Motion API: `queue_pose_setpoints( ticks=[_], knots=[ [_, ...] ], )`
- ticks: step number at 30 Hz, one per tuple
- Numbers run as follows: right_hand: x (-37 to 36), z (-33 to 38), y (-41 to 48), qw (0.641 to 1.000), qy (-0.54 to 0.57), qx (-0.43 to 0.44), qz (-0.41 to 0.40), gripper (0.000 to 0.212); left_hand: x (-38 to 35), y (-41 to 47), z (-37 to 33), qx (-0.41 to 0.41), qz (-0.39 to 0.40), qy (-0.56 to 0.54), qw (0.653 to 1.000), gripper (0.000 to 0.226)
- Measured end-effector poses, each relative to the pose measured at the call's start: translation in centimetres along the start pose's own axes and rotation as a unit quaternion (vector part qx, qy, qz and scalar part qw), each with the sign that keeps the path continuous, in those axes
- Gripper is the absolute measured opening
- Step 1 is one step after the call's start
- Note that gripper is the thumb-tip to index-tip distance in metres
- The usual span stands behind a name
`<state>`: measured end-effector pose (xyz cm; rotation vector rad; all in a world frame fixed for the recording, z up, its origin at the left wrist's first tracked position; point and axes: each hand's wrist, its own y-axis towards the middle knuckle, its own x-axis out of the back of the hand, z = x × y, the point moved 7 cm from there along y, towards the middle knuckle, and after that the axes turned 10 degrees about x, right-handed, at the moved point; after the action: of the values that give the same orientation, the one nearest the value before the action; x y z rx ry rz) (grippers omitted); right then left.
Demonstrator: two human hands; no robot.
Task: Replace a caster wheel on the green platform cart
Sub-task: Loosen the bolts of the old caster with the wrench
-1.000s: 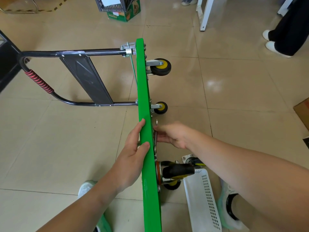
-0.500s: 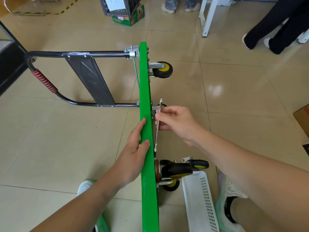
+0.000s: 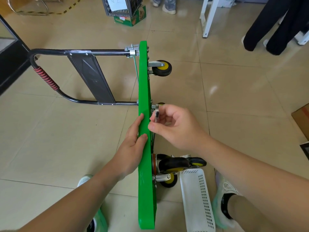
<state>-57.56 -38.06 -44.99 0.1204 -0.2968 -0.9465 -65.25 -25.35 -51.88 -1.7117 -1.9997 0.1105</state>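
Note:
The green platform cart (image 3: 145,81) stands on its long edge on the floor, with its black handle (image 3: 46,77) folded out to the left. My left hand (image 3: 132,148) grips the upper edge, thumb on top and fingers down the left face. My right hand (image 3: 177,126) pinches a metal wrench (image 3: 156,113) just to the right of that edge, on the underside. A yellow-hubbed caster (image 3: 161,68) sticks out at the far end. Another caster (image 3: 160,103) is mostly hidden behind the wrench. Two casters (image 3: 173,164) sit at the near end, and a loose caster (image 3: 197,162) lies beside them.
A white perforated basket (image 3: 199,198) lies on the floor right of the cart, beside my right foot (image 3: 225,203). Another person's dark trouser legs (image 3: 270,27) and a white table leg (image 3: 207,17) stand at the back right. A cardboard box (image 3: 301,119) is at the right edge, a crate (image 3: 123,5) at the back.
My right hand has lifted the wrench up from low along the underside to the height of the upper edge. The left hand keeps its hold on the edge.

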Motion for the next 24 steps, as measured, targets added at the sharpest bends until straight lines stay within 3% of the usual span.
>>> queue_pose_setpoints(
  ticks=[6,11,15,24],
  knots=[
    [1.3,-0.8,0.5,0.999,-0.003,-0.019,-0.045,0.015,-0.1,0.3,0.1,0.020,0.002,-0.022,1.000,0.067],
    [3.1,-2.8,2.5,0.988,0.060,-0.120,-0.075,0.011,-0.1,0.4,-0.1,0.029,0.011,-0.032,0.999,0.067],
    [2.7,-4.8,3.1,0.976,0.094,-0.181,-0.069,0.006,0.1,1.0,0.0,0.029,0.009,-0.048,0.998,0.060],
    [0.8,-6.6,4.6,0.967,0.127,-0.216,-0.041,0.014,0.1,1.8,-1.0,0.013,0.016,-0.045,0.999,0.057]
  ],
)
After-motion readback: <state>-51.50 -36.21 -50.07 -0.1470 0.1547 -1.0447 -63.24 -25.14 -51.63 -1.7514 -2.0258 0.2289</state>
